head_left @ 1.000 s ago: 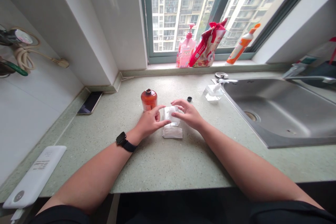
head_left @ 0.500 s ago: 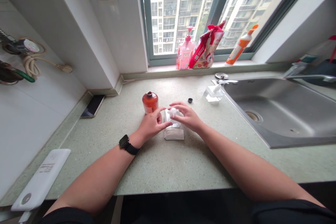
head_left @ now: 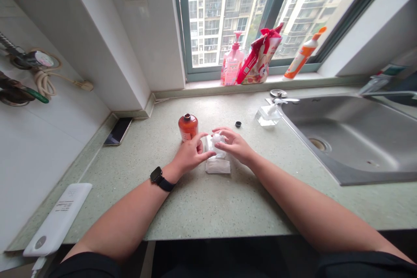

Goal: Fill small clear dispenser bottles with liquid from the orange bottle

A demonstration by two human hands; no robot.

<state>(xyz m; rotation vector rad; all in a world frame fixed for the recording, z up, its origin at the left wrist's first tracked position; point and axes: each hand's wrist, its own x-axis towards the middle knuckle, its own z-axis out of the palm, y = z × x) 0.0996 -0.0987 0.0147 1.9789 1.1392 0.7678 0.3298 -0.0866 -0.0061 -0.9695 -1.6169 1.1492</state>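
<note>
A clear, square bottle (head_left: 211, 151) with a white top piece (head_left: 216, 138) stands on the counter between my hands. My left hand (head_left: 190, 153), wearing a black watch, has its thumb across the near side and its index finger along the far side of this bottle; the other fingers are curled. Thumb and fingers of my right hand (head_left: 237, 145) close around the white top, partly covering it. Just behind my left hand stands an uncapped amber bottle (head_left: 188, 126). A small black cap (head_left: 238, 124) lies beyond my right hand.
A second clear container with a white pump (head_left: 269, 114) sits beside the steel sink (head_left: 339, 178). On the sill are a pink pump bottle (head_left: 232, 67), a red bag (head_left: 260, 58) and an orange-and-white bottle (head_left: 301, 56). A phone (head_left: 117, 131) and a white power bank (head_left: 58, 219) lie left.
The view has shifted slightly, so everything appears a little further right. The white top shows a rounder outline between my right fingers. Both hands keep nearly the same pose at the clear bottle.
</note>
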